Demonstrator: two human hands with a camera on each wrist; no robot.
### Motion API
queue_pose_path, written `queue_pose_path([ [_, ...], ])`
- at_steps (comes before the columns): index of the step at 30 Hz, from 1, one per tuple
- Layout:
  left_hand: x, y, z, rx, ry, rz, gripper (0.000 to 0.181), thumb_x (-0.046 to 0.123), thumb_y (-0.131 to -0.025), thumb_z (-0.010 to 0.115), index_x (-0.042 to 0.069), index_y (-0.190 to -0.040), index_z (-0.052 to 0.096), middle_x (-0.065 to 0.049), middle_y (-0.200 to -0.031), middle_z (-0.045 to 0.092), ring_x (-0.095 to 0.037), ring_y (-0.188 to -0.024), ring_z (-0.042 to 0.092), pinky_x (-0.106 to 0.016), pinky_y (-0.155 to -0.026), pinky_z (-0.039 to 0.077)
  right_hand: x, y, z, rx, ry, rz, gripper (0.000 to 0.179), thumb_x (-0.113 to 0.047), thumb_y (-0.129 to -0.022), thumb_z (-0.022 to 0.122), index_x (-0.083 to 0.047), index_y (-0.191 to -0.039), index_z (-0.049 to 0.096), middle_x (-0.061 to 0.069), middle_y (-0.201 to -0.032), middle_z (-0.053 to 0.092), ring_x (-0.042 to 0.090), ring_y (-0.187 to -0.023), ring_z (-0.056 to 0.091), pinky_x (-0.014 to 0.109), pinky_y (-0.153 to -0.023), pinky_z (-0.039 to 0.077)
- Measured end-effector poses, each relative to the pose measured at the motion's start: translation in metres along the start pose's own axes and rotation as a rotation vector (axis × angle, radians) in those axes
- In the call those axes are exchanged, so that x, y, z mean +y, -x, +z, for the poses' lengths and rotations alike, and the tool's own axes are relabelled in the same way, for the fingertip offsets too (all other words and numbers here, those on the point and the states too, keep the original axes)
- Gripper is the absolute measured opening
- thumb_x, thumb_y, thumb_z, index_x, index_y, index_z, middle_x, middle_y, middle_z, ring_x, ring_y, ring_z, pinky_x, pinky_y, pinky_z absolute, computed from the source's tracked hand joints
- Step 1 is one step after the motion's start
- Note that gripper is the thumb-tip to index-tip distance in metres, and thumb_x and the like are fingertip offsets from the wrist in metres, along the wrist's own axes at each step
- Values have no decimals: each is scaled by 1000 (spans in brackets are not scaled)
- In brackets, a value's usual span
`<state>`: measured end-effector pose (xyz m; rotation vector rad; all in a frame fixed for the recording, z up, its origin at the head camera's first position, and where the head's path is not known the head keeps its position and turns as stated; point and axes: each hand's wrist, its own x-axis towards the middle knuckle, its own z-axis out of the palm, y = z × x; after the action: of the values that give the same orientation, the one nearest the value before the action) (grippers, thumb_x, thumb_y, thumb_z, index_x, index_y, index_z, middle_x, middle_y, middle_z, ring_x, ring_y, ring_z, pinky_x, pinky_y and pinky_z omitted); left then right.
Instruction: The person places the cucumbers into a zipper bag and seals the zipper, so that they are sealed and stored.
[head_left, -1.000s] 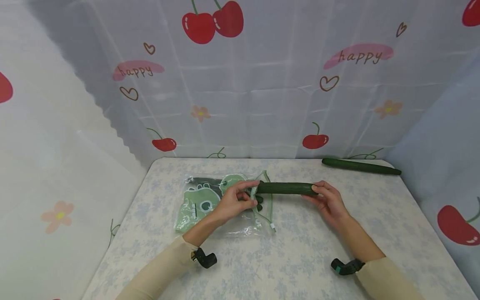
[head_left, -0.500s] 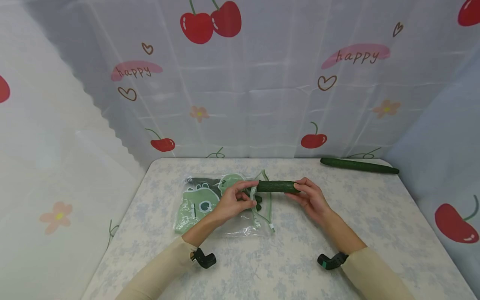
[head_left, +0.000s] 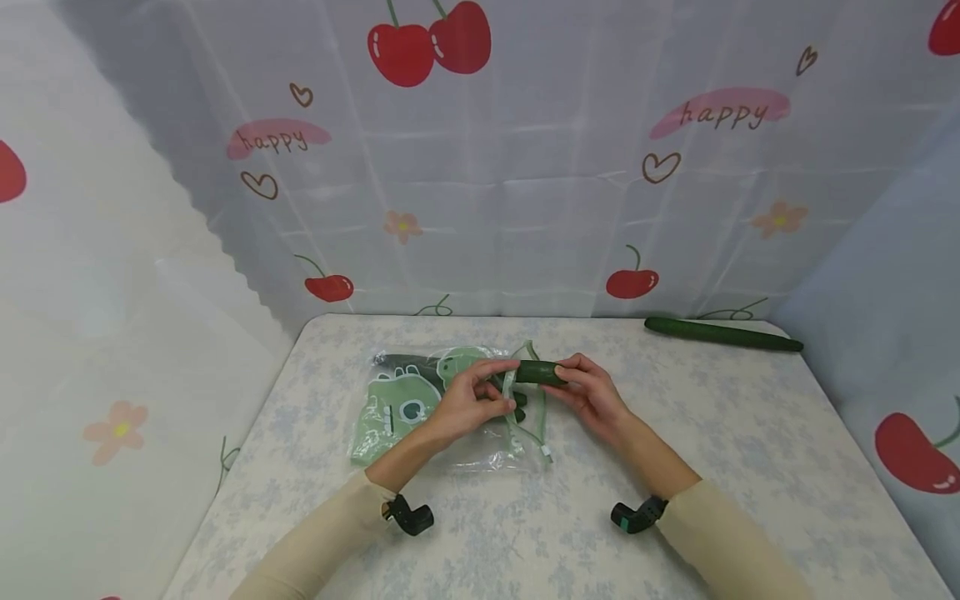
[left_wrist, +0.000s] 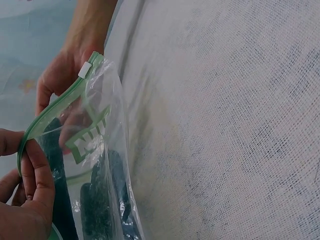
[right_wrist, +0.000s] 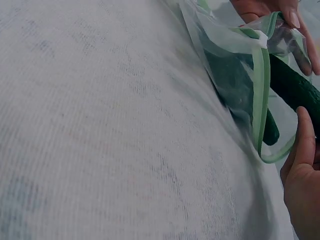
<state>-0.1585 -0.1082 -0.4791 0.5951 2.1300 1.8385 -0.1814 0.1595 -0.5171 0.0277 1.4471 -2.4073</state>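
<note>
A clear zip bag (head_left: 405, 412) with a green cartoon print lies on the table, its green-edged mouth facing right. My left hand (head_left: 461, 406) pinches the rim of that mouth; in the left wrist view the fingers (left_wrist: 40, 172) grip the green zip strip. Into the opening runs a dark green cucumber (head_left: 536, 372), most of its length inside. My right hand (head_left: 595, 400) holds its outer end between thumb and fingers. Other cucumbers (left_wrist: 97, 205) show through the plastic, and the tip of one (right_wrist: 271, 131) sticks out near the mouth in the right wrist view.
Another cucumber (head_left: 723, 335) lies by itself at the back right edge of the table (head_left: 570, 533). A white zip slider (left_wrist: 85, 69) sits at one end of the bag's strip. Printed curtains (head_left: 510, 167) hang behind the table and at its sides.
My right hand has moved left, pushing the cucumber deeper into the bag, so only a short end shows outside. The left hand has stayed at the rim.
</note>
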Motion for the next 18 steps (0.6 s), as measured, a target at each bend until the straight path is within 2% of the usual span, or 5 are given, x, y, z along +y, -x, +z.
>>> queue_pose_path([
  [5, 2, 0, 0, -1, -9, 2, 63, 4, -96, 80, 13, -155, 59, -12, -160, 51, -5, -86, 73, -21, -70, 54, 7, -7, 12, -14, 22, 22, 11, -3, -108, 60, -13, -106, 63, 6, -125, 58, 16, -111, 76, 34, -102, 62],
  [9, 2, 0, 1, -2, -9, -3, 64, 5, -96, 79, 11, -156, 58, -12, -159, 52, -6, -86, 72, -21, -69, 53, 10, -10, 21, -24, 119, 45, 11, -4, -106, 65, -10, -116, 64, 5, -123, 61, 16, -111, 75, 35, -104, 61],
  [14, 1, 0, 1, -4, -9, -8, 65, 5, -96, 79, 10, -157, 56, -11, -159, 52, -5, -85, 73, -21, -70, 54, 9, -10, 29, 26, 288, 76, 31, -9, -105, 69, -1, -134, 61, 1, -115, 64, 13, -103, 75, 34, -103, 62],
  [18, 0, 0, 0, 0, -10, -6, 66, 5, -96, 79, 10, -157, 56, -10, -160, 51, -5, -85, 72, -21, -69, 53, 8, -11, 28, 44, 365, 88, 44, -11, -103, 72, 4, -143, 58, 0, -112, 68, 10, -102, 74, 34, -102, 62],
])
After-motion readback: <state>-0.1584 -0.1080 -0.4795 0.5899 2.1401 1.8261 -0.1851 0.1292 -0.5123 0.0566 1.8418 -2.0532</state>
